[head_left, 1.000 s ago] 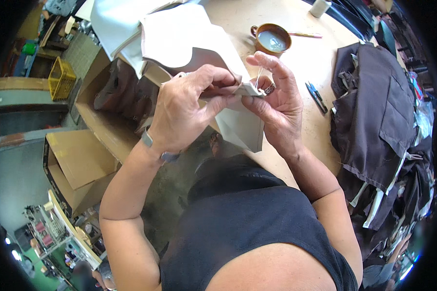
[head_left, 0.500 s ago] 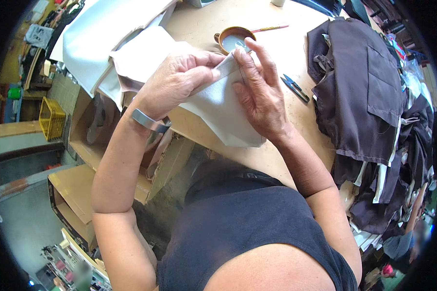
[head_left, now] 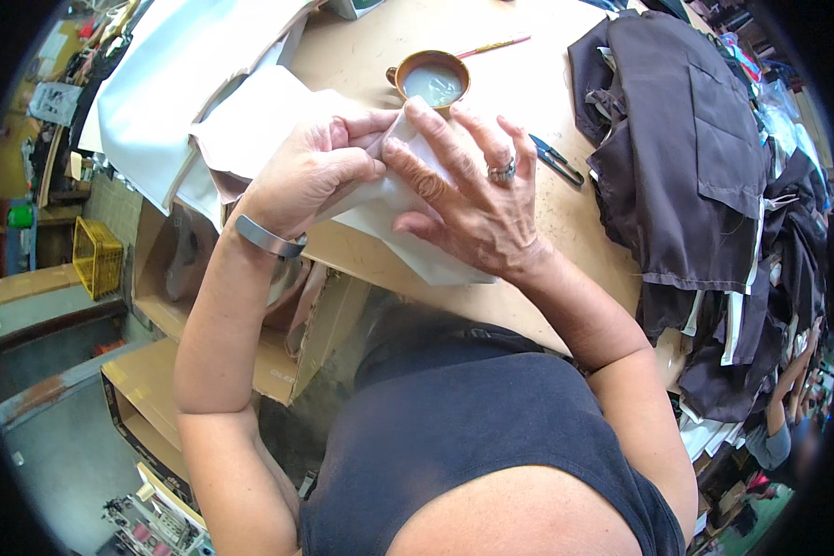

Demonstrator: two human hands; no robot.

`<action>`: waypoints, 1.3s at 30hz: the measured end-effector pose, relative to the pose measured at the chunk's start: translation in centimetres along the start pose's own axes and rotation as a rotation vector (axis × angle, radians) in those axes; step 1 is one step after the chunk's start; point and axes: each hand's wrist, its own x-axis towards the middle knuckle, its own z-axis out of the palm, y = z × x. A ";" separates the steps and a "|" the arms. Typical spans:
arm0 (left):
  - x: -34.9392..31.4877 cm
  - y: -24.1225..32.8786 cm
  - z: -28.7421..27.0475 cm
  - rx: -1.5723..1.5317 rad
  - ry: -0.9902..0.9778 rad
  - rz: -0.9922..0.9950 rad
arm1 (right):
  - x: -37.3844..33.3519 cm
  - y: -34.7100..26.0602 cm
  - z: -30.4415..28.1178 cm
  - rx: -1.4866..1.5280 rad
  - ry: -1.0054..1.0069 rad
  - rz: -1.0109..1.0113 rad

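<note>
My left hand [head_left: 310,171], a metal band at its wrist, pinches the edge of a white piece of fabric [head_left: 417,250] between thumb and fingers. The piece hangs down over the near side of the table. My right hand [head_left: 477,190], with a ring on one finger, has its fingers spread; the fingertips touch the same edge beside my left hand. Part of the fabric is hidden behind both hands. Just beyond the fingertips stands a brown cup [head_left: 391,76] with pale, milky liquid in it.
A thin red stick [head_left: 493,46] lies behind the cup. Dark thread snips [head_left: 558,162] rest right of my right hand. Dark brown garments [head_left: 672,157] are heaped on the right; white sheets [head_left: 171,88] are stacked at the left. Cardboard boxes [head_left: 320,320] stand below the table edge.
Both hands have shifted slightly left with the fabric. My right hand has turned and spread its fingers over the edge, covering more of the piece.
</note>
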 end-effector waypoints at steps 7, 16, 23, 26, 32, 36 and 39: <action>0.3 -0.6 -1.0 0.017 0.005 -0.018 | 1.0 0.2 0.4 0.011 -0.046 0.088; 0.0 -1.1 -0.9 -0.015 0.111 -0.043 | 1.5 1.5 0.8 0.024 0.009 0.110; 0.0 -0.8 -0.8 -0.048 0.063 -0.069 | 1.5 2.2 0.8 0.041 0.032 0.166; 0.2 -1.3 -1.4 -0.053 0.053 -0.060 | 1.1 0.5 0.9 0.014 -0.017 0.138; -0.2 -1.4 -1.8 -0.076 0.102 -0.054 | 0.5 0.2 1.0 0.051 -0.006 0.028; -0.1 -1.5 -1.6 -0.060 0.125 -0.034 | 1.4 1.5 1.3 0.017 0.001 0.122; -0.2 -1.1 -1.7 -0.075 0.086 -0.037 | 1.5 2.2 0.9 0.005 0.004 0.164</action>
